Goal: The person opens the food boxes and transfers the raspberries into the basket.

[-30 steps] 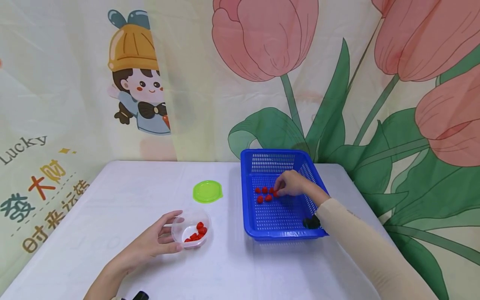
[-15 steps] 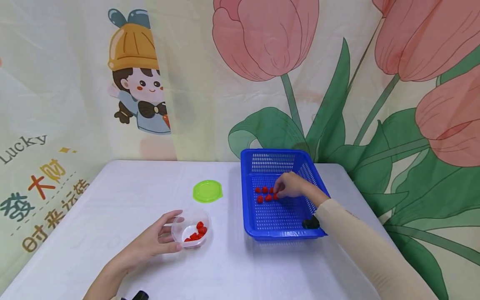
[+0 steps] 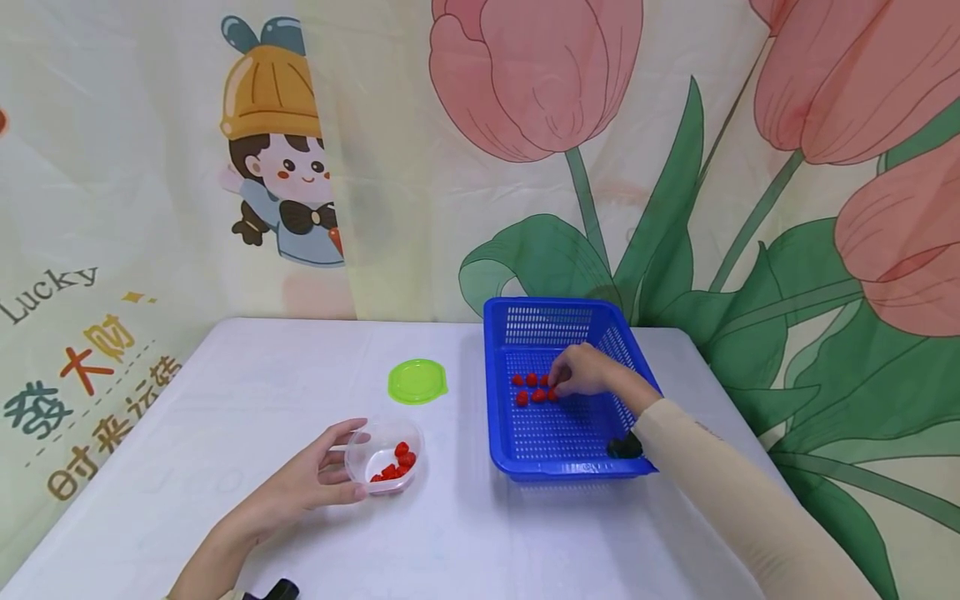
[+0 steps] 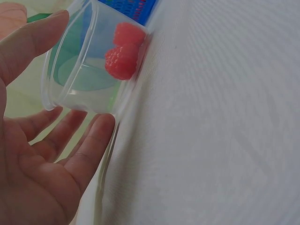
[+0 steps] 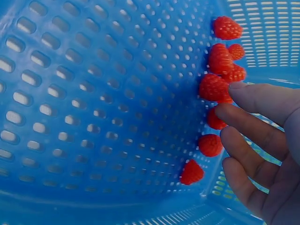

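Fingers spread around its side, my left hand [image 3: 318, 475] holds a clear plastic cup [image 4: 89, 89] on the white table. Several red raspberries [image 4: 122, 61] lie in the bottom of the cup. My right hand [image 3: 583, 369] reaches into a blue plastic basket [image 3: 525, 454]. In the right wrist view, its thumb and index fingertip pinch a raspberry [image 5: 213, 87]; the other fingers are loosely bent. More raspberries [image 5: 191, 172] lie around it on the basket's floor, in two short rows in the head view. The fingers partly cover some of these.
A flat green lid [image 3: 417, 382] lies behind the cup, left of the basket. A black device [image 3: 624, 447] sits at the right wrist, over the basket's near corner. The printed backdrop [image 3: 405, 167] rises behind the table [image 3: 247, 400].
My right hand has shifted the raspberry at its fingertips slightly toward the near side, into line with the front row. The left hand and cup stay in place.
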Tool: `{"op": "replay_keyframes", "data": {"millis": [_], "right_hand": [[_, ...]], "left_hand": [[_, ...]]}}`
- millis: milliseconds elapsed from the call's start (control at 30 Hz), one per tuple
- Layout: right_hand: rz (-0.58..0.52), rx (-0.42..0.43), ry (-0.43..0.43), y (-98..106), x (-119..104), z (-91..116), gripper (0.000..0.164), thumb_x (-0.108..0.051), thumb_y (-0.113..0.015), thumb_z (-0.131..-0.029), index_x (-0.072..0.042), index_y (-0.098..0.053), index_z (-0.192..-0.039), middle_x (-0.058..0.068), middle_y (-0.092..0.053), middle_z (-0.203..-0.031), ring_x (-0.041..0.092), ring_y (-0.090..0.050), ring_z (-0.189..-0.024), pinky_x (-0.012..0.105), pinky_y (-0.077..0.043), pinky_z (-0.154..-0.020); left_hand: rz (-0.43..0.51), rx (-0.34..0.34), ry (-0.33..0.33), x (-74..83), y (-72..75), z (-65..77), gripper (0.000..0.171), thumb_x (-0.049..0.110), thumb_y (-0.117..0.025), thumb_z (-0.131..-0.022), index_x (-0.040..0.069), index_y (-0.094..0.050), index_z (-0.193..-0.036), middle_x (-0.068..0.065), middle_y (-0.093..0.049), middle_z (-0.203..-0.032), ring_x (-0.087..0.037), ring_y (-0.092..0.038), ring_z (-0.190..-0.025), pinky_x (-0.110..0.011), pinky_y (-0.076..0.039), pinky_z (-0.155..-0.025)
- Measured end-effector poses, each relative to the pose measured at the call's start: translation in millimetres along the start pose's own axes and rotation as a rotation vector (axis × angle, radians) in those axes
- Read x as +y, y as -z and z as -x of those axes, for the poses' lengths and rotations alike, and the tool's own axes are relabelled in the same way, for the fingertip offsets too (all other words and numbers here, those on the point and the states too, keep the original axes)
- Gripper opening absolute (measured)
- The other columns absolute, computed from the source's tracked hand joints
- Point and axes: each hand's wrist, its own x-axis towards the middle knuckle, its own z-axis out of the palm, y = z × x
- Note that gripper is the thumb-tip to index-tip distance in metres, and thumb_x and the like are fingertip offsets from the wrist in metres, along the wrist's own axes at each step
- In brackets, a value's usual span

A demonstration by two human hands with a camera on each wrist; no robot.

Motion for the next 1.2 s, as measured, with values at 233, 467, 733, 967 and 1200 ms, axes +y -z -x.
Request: {"op": "replay_keyframes", "data": {"millis": [233, 467, 733, 967, 1200], "right_hand": [[0.016, 0.047, 0.063, 14.9, -6.9, 9.2, 0.014, -0.015, -0.080, -0.095, -0.009, -0.082, -0.107, -0.002, -0.079, -0.102, 0.020, -0.073, -0.101, 0.042, -0.059, -0.093], [-0.047, 0.071, 0.064, 33.6, -26.5, 20.6, 0.017, -0.015, -0.080, -0.096, -0.010, -0.080, -0.112, 0.006, -0.079, -0.112, 0.033, -0.072, -0.113, 0.045, -0.060, -0.096], [-0.060, 0.085, 0.137, 49.6, -55.5, 34.5, 0.022, -0.017, -0.080, -0.096, -0.012, -0.079, -0.118, 0.006, -0.078, -0.118, 0.023, -0.076, -0.104, 0.039, -0.062, -0.091], [-0.079, 0.089, 0.177, 57.4, -84.7, 43.3, 0.024, -0.018, -0.080, -0.096, -0.014, -0.079, -0.120, 0.001, -0.077, -0.119, 0.018, -0.076, -0.098, 0.032, -0.062, -0.084], [-0.098, 0.076, 0.262, 53.2, -113.6, 40.8, 0.028, -0.015, -0.081, -0.096, -0.012, -0.078, -0.123, 0.003, -0.077, -0.121, 0.012, -0.075, -0.096, 0.028, -0.061, -0.085]], "left_hand": [[-0.005, 0.003, 0.007, 0.5, -0.3, 0.0, 0.097, 0.023, -0.088, -0.089, 0.021, -0.029, -0.166, -0.016, -0.038, -0.165, -0.039, -0.053, -0.141, -0.017, -0.051, -0.099], [-0.003, 0.001, 0.010, 0.0, 0.1, -0.1, 0.097, 0.023, -0.088, -0.089, 0.021, -0.029, -0.166, -0.016, -0.038, -0.165, -0.039, -0.053, -0.140, -0.020, -0.053, -0.098], [0.015, -0.005, 0.003, -0.6, -0.1, 0.3, 0.096, 0.021, -0.087, -0.090, 0.020, -0.028, -0.166, -0.016, -0.038, -0.165, -0.039, -0.053, -0.141, -0.022, -0.054, -0.097], [0.010, -0.004, 0.006, 1.0, -0.3, 1.7, 0.096, 0.022, -0.087, -0.090, 0.021, -0.028, -0.166, -0.016, -0.038, -0.165, -0.038, -0.053, -0.141, -0.021, -0.054, -0.097], [0.003, -0.004, 0.006, 0.5, 0.0, 1.0, 0.096, 0.022, -0.087, -0.090, 0.021, -0.028, -0.166, -0.016, -0.038, -0.165, -0.039, -0.053, -0.141, -0.021, -0.053, -0.097]]}}
